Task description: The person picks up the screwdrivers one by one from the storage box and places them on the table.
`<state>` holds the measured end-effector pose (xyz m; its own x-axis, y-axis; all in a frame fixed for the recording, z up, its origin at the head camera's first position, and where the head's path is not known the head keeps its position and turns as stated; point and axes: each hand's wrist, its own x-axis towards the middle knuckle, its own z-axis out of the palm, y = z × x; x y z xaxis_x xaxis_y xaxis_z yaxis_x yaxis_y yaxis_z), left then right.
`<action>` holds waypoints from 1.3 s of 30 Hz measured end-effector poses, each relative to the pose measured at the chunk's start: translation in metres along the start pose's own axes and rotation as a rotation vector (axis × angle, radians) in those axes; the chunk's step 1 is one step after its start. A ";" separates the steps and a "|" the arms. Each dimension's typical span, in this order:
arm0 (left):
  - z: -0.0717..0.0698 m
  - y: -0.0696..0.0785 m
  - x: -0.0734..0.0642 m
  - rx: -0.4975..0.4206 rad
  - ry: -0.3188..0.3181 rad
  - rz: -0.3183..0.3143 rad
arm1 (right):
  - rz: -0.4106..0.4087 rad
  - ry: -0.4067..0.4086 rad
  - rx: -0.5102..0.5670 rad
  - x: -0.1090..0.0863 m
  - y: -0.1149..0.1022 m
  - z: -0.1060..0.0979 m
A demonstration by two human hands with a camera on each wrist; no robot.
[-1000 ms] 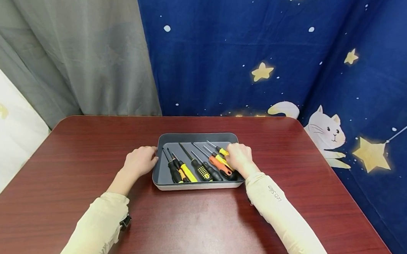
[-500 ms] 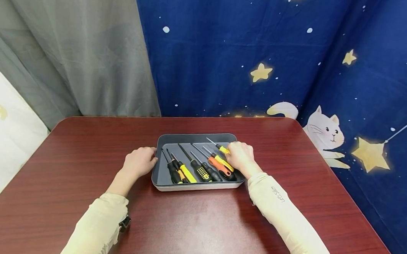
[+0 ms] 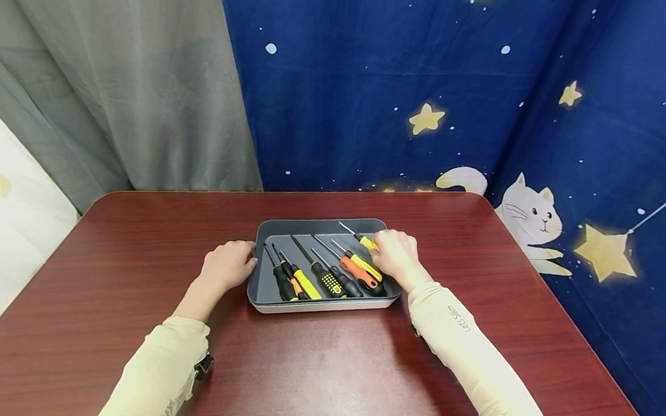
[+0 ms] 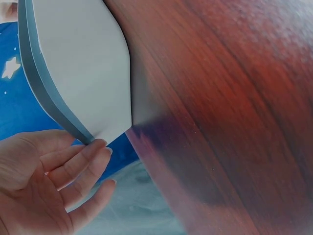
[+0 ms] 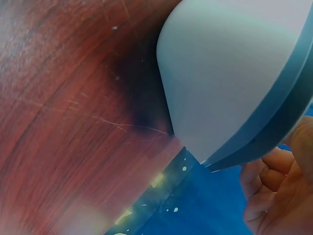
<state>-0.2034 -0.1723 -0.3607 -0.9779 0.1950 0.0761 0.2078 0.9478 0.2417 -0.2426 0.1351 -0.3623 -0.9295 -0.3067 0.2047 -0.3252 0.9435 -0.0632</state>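
A grey tray [image 3: 322, 305] full of screwdrivers lies on the table. My left hand [image 3: 229, 264] pinches its left rim; in the left wrist view the fingertips meet the rim's edge. Over the right side, my right hand [image 3: 396, 254] holds a yellow-and-black screwdriver [image 3: 367, 242] by its handle, the shaft pointing up and left over the tray. Below that hand lie another yellow screwdriver [image 3: 364, 266] and an orange-handled tool [image 3: 358, 271]. A black screwdriver with yellow dots [image 3: 329, 281] lies mid-tray. In the right wrist view the curled fingers are partly hidden behind the tray wall.
More black and yellow screwdrivers [image 3: 305, 282] lie at the tray's left. The red-brown wooden table [image 3: 313, 364] has a far edge against a grey curtain [image 3: 175, 86] and a blue starry curtain [image 3: 361, 96].
My right hand has shifted slightly right, and the yellow-and-black screwdriver's tip has risen a little within the tray. The left hand stays at the rim.
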 end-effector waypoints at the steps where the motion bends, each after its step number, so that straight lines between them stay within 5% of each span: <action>1: 0.000 0.000 0.000 0.002 0.004 0.002 | -0.002 0.006 0.001 0.000 0.000 0.000; 39: 0.000 0.001 0.000 -0.001 -0.011 -0.008 | -0.002 0.020 0.023 -0.005 0.005 -0.014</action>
<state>-0.2032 -0.1719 -0.3603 -0.9796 0.1907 0.0632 0.2004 0.9491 0.2428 -0.2373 0.1431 -0.3497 -0.9254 -0.3058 0.2240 -0.3311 0.9398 -0.0848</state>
